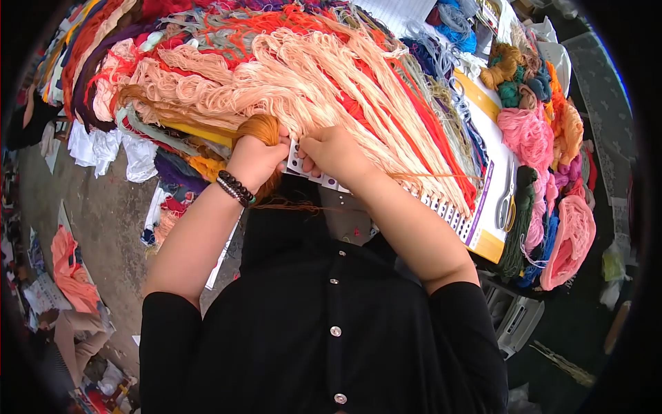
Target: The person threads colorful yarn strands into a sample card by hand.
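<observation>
My left hand (256,160) is closed around a glossy copper-brown hank of thread (259,128), whose loose end hangs below the wrist. Close beside it, my right hand (332,153) has its fingers pinched at the edge of a white card strip with punched holes (294,160). Whether a strand is between those fingers is hidden. Thin brown strands (420,175) trail out past my right forearm. Just beyond both hands lie long peach thread skeins (303,83), fanned out and attached along the card's holes, with red skeins (441,148) among them.
Scissors (507,200) lie on a white board at the right. Pink hanks (527,134) and other coloured ones hang over the table's right edge. Many mixed skeins cover the far side. On the floor at left is coral fabric or yarn (72,269).
</observation>
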### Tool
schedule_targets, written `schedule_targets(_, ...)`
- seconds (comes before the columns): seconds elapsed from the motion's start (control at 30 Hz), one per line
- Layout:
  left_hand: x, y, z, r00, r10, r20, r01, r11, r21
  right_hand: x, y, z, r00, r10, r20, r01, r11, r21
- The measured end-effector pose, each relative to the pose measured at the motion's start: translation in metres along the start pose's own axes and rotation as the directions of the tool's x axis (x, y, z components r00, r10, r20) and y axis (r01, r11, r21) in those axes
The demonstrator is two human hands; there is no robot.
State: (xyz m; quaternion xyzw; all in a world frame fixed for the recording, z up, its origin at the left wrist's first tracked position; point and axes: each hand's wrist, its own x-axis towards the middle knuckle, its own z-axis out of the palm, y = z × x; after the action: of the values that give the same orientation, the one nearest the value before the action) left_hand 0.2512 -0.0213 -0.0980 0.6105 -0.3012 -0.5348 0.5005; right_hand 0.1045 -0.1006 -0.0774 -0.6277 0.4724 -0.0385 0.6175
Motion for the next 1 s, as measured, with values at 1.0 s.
schedule_targets(1.0,-0.008,0.038,-0.066,0.955,0.159,-0.251,-0.172,0.985,-0.031,-0.006,0.009,0.005,0.997,-0.072,-0.039,0.073,0.997,0.010)
